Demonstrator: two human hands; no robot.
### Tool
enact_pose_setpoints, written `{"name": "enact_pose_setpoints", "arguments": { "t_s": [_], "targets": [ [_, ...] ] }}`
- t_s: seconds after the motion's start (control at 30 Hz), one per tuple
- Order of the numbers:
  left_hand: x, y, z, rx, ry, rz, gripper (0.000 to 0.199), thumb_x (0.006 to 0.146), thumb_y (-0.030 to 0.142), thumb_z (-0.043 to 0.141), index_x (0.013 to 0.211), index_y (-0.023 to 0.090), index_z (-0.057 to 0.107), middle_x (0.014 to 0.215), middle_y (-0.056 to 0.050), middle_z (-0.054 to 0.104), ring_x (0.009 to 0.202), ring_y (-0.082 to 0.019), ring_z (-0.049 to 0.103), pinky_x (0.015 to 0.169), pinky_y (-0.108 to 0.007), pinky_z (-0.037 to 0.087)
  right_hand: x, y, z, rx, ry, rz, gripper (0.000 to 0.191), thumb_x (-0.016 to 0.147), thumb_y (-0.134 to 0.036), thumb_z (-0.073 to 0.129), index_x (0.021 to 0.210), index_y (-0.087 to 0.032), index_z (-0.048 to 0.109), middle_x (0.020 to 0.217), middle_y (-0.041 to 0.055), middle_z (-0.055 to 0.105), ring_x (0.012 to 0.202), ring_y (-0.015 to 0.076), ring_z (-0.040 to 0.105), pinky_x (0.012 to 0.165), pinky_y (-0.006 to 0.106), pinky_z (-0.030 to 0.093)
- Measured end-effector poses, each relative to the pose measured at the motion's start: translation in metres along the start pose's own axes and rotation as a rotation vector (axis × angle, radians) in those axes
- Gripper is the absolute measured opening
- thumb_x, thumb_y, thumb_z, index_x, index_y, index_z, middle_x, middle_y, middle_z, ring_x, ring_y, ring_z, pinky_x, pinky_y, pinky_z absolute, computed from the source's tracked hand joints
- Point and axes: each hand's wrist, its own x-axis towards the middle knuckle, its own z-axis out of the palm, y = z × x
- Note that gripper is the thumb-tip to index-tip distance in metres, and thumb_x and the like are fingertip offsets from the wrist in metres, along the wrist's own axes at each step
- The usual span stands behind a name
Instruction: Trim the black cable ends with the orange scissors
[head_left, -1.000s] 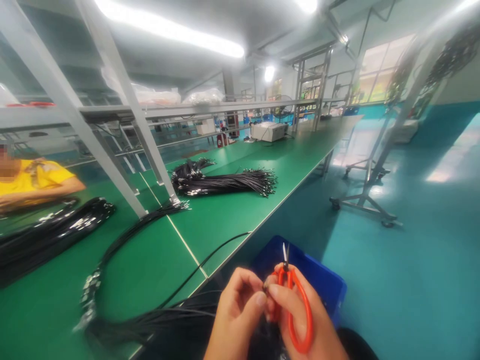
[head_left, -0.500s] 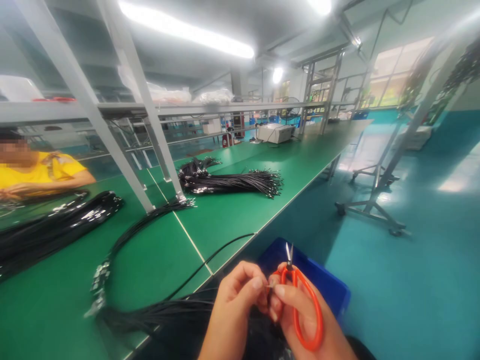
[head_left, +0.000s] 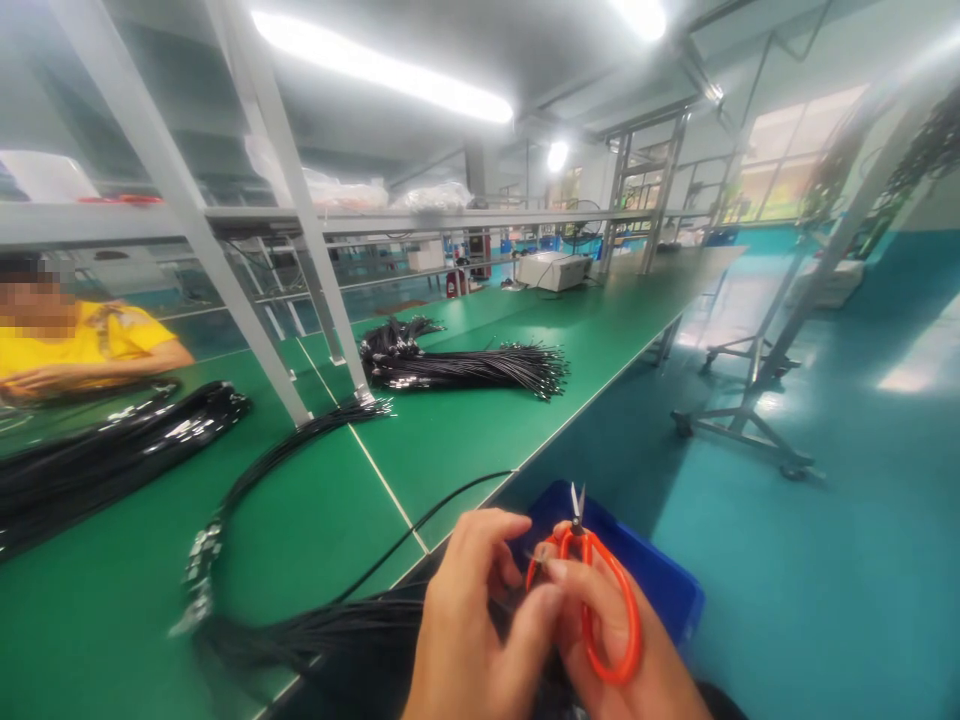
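Observation:
My right hand (head_left: 607,605) holds a pair of scissors (head_left: 576,538) with red handles; the slightly parted blades point up and away from me. Its thumb and forefinger also pinch something thin and small that I cannot make out. Close on the left is my left hand (head_left: 465,610), its forefinger and thumb apart, the thumb tip beside the right hand's fingers. Nothing shows in its grasp, though its inner fingers are partly hidden. Black cables (head_left: 352,625) run off the bench edge toward my lap, left of my hands.
Below my hands stands a blue bin (head_left: 667,570). The green bench (head_left: 300,540) carries a cable bundle (head_left: 472,368) and another thick bundle (head_left: 150,430) at left. Metal shelf posts (head_left: 326,240) rise from it. Across it sits a person in yellow (head_left: 127,340). A wheeled stand (head_left: 750,425) is right.
My left hand's thumb and forefinger have parted from their pinch, the forefinger lifting and the thumb moving right. My right hand keeps the scissors nearly in place.

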Motion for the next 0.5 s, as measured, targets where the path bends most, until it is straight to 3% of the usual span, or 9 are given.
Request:
{"name": "enact_pose_setpoints", "arguments": {
  "t_s": [0.1, 0.2, 0.27, 0.37, 0.5],
  "targets": [
    [0.001, 0.004, 0.005, 0.161, -0.033, 0.010, 0.025, 0.068, 0.013, 0.066, 0.090, 0.022, 0.061, 0.073, 0.001, 0.058, 0.061, -0.015, 0.054, 0.057, -0.024, 0.045, 0.002, 0.003, -0.001, -0.034, 0.004, -0.057, 0.019, 0.061, -0.023, 0.078, 0.075, -0.021, 0.065, 0.068, -0.0005, 0.061, 0.065, 0.0166, 0.058, 0.056, 0.024, 0.047],
    [-0.001, 0.004, 0.012, 0.191, 0.019, 0.017, 0.007, 0.075, 0.015, 0.061, 0.074, 0.022, 0.062, 0.067, 0.001, 0.060, 0.059, -0.015, 0.056, 0.057, -0.024, 0.045, 0.004, 0.006, -0.002, -0.069, -0.016, -0.090, 0.018, 0.063, -0.025, 0.076, 0.076, -0.022, 0.064, 0.068, -0.0004, 0.061, 0.062, 0.0172, 0.056, 0.054, 0.026, 0.046],
    [-0.003, 0.002, 0.014, 0.195, 0.057, 0.045, 0.011, 0.081, 0.017, 0.057, 0.074, 0.022, 0.063, 0.067, 0.000, 0.062, 0.059, -0.015, 0.058, 0.057, -0.024, 0.045, 0.004, 0.006, 0.000, -0.040, -0.048, -0.084, 0.017, 0.062, -0.024, 0.076, 0.073, -0.022, 0.063, 0.067, -0.0009, 0.061, 0.058, 0.0159, 0.054, 0.052, 0.026, 0.045],
    [-0.004, -0.001, 0.009, 0.203, 0.051, 0.087, 0.017, 0.086, 0.016, 0.052, 0.076, 0.023, 0.065, 0.065, 0.000, 0.064, 0.056, -0.014, 0.060, 0.055, -0.022, 0.045, 0.001, 0.002, 0.004, 0.030, -0.106, -0.063, 0.015, 0.059, -0.023, 0.075, 0.069, -0.021, 0.063, 0.062, -0.0015, 0.059, 0.053, 0.0141, 0.051, 0.049, 0.025, 0.043],
    [-0.001, -0.009, -0.004, 0.236, 0.005, 0.057, 0.016, 0.086, 0.016, 0.052, 0.077, 0.023, 0.064, 0.066, 0.002, 0.066, 0.057, -0.014, 0.063, 0.054, -0.019, 0.047, -0.001, -0.001, 0.007, 0.010, -0.064, 0.014, 0.016, 0.058, -0.018, 0.075, 0.069, -0.019, 0.064, 0.062, -0.0005, 0.060, 0.054, 0.0144, 0.052, 0.051, 0.026, 0.044]
  ]
}}
